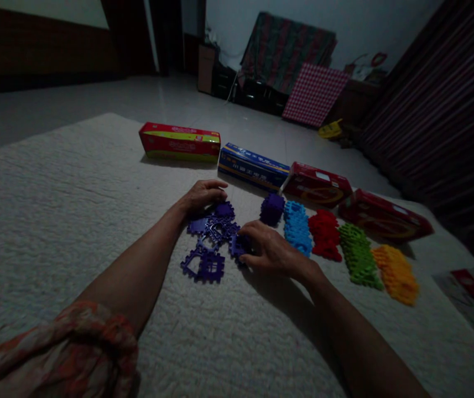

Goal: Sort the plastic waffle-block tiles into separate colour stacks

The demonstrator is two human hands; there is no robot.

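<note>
Several purple interlocking toy tiles (212, 267) with toothed edges lie in a loose, overlapping cluster on the cream quilted mat (62, 221). My right hand (267, 247) pinches a purple tile (237, 243) at the cluster's right side, thumb and fingertips at its edges. At the far left of the cluster, my left hand (202, 196) rests with fingers stretched out beside a solid purple tile (224, 209); its thumb is hidden. Just beyond my right hand stands a neat stack of purple tiles (272, 208).
Rows of blue (297, 228), red (325, 234), green (360, 255) and orange tiles (396, 274) extend to the right. Behind them stand a red-yellow box (180, 142), a blue box (254, 166) and two dark red boxes (317, 184). A plastic package (471, 298) lies at far right.
</note>
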